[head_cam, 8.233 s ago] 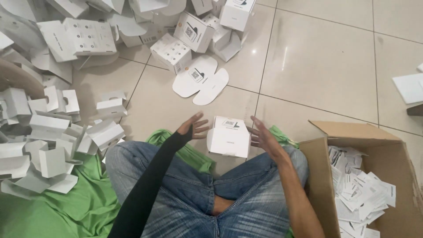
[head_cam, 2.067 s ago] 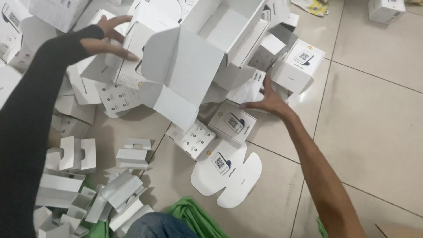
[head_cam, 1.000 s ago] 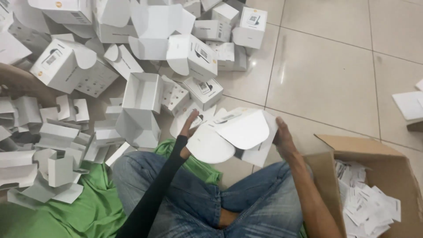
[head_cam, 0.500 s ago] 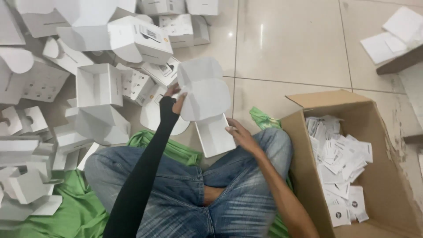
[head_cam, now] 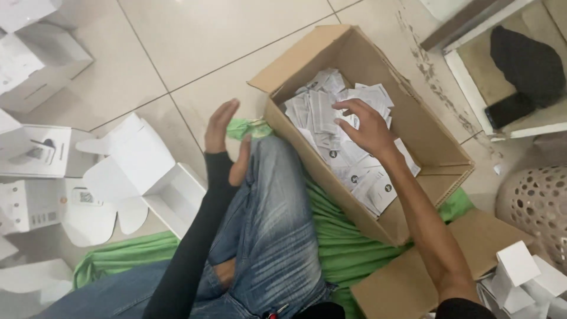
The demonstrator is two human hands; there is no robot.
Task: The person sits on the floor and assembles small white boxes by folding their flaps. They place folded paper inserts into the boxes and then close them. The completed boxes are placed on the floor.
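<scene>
Two bare hands | right hand [head_cam: 366, 127] spread, fingers on small white paper leaflets [head_cam: 331, 118] inside open brown cardboard box [head_cam: 437, 147] | left hand [head_cam: 227, 139] open, empty, above knee, beside unfolded white carton [head_cam: 142, 171] on tile floor

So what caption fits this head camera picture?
Right hand reaches into brown cardboard box of white paper leaflets; left hand hovers beside open white carton.

Beige floor tiles [head_cam: 195, 41] everywhere, a crumpled green cloth [head_cam: 348, 242] spread under blue jeans [head_cam: 266, 224] in the middle, a perforated beige basket [head_cam: 540, 204] at the right edge, a dark phone [head_cam: 509, 110] on a ledge upper right with a black bundle [head_cam: 525, 59] just above it.
</scene>
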